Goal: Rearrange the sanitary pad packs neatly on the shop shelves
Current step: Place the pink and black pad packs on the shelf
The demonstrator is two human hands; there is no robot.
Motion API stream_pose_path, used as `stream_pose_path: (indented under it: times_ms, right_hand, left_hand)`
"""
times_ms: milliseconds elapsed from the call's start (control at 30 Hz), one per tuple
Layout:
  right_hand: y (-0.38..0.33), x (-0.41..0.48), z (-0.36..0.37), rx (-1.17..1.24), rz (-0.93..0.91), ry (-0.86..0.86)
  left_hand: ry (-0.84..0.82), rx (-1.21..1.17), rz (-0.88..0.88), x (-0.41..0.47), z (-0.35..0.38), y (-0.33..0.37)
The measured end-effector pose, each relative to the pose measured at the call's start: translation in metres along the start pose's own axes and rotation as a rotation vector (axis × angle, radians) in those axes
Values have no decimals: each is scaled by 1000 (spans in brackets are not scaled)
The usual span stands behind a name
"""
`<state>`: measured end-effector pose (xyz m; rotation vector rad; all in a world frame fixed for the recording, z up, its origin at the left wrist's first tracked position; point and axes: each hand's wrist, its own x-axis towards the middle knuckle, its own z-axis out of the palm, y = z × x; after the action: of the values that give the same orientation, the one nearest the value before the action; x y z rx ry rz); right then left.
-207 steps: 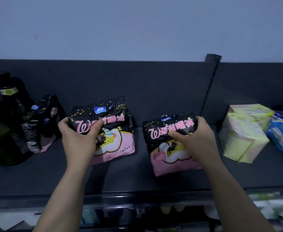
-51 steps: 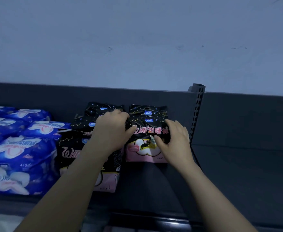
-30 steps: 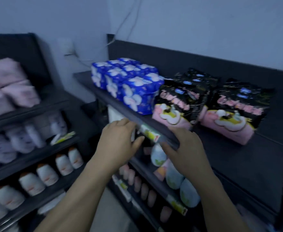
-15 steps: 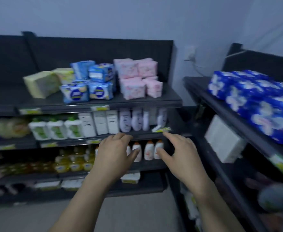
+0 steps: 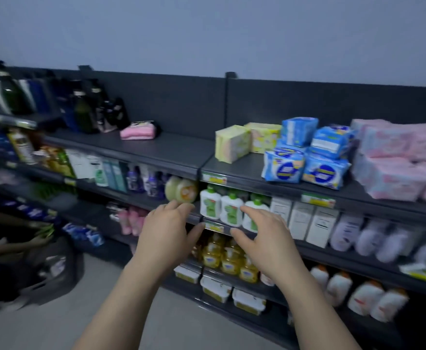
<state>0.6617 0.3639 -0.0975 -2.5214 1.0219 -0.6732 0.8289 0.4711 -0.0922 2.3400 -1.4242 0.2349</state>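
**A:** What sits on the dark grey metal top shelf [image 5: 171,150]?

**B:** At its left end there are dark pump bottles [image 5: 83,109] and glossy black pouches [image 5: 114,113]. Just right of them lies a single pink-and-black soft pack [image 5: 137,132]. It is flat, its long axis runs along the shelf, and its pink edge faces the aisle. It is well apart from the other packs.

**A:** And those?

**B:** They are past the upright post [image 5: 229,79]. Two pale yellow-green packs [image 5: 232,144] stand on edge, and the front one is turned corner-first towards the aisle. Beside them are blue-and-white plastic packs [image 5: 305,157] in two tiers. The lower ones face the aisle and the upper ones are tilted. At the far right is a pile of pale pink packs [image 5: 393,160], blurred, with their long sides along the shelf.

**A:** The hands?

**B:** The left hand [image 5: 166,238] and the right hand [image 5: 265,238] are held side by side, backs up, a gap between them. They are level with the second shelf's front edge [image 5: 215,227]. The fingers [image 5: 174,208] are loosely spread, slightly bent, and hold nothing. I cannot tell whether they touch that edge.

**A:** What is around them?

**B:** White bottles with green caps [image 5: 231,208] stand just behind them and yellow bottles [image 5: 222,256] are below. White boxes [image 5: 302,223] are to the right. Both hands are below the top shelf and well apart from every pack.
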Motion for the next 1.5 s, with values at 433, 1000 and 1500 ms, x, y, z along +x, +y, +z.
stream_pose_path:
  times_ms: [433,1000,1500]
  right_hand:
    - [-58,175,94,63,-187,-141]
    - [-89,451,196,87,-329,-218]
    - [-172,623,319,41,-168,-120]
  left_hand:
    - [52,52,-296,98,13,-136]
    - [143,79,-473,317,52,-263]
    - [140,-7,-348,486,52,-467]
